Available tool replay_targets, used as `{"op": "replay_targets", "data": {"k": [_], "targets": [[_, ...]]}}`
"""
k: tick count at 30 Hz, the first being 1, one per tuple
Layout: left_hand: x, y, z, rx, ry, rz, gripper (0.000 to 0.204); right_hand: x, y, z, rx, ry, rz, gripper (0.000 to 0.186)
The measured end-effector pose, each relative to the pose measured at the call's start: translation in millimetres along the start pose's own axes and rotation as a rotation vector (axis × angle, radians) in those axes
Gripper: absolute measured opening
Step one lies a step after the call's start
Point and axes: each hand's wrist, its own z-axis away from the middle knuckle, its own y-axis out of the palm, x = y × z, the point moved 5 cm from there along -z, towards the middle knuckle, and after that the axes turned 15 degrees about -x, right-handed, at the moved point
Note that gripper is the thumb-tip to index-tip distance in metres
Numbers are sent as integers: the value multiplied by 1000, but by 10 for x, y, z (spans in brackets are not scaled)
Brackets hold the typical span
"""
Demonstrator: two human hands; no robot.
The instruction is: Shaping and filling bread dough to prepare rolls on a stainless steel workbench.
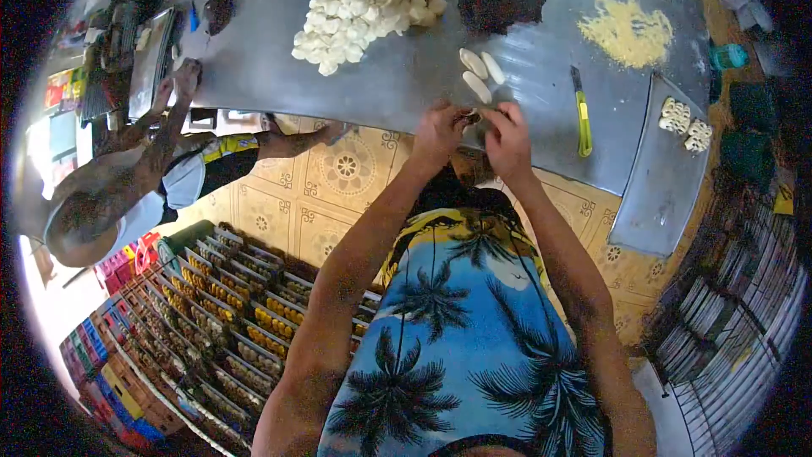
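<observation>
My left hand [438,134] and my right hand [507,142] meet at the table's near edge, fingers pinched together. Between the fingertips is a small dark lump [468,119], partly hidden by them. Just beyond lie several flattened oval dough pieces [476,86]. A large heap of white dough pieces [372,4] sits farther off to the left. Behind the ovals is a block of dark brown paste [502,11]. To the right of my right hand lies a knife with a yellow-green handle [584,123], its blade pointing away from me.
Yellowish crumbs [626,32] are spread at the far right of the metal table [254,68]. A metal tray [655,195] at the right edge carries shaped dough pieces [685,123]. Another person [127,186] works at the left. A rack [228,305] of filled trays stands at lower left.
</observation>
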Motion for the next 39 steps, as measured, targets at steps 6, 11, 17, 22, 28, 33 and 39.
{"op": "replay_targets", "data": {"k": [6,11,17,22,28,33,39], "targets": [[-76,-157,87,-151,14,4,51,119,27,-52,42,-284,215,30],[-40,-87,181,-91,405,-275,55,19,119,-11,51,-130,178,29],[88,-57,284,-123,381,-332,46,74,108,-9,71,-298,325,33],[74,-16,267,-98,318,-347,41,-18,103,-17,185,-201,222,30],[11,-117,248,-232,307,-312,33,-10,122,-46,0,-254,232,27],[14,-153,204,-219,314,-351,37,40,71,-45,-30,-300,242,37],[79,-43,246,0,254,-385,37,-12,84,12,122,-197,165,35]]}}
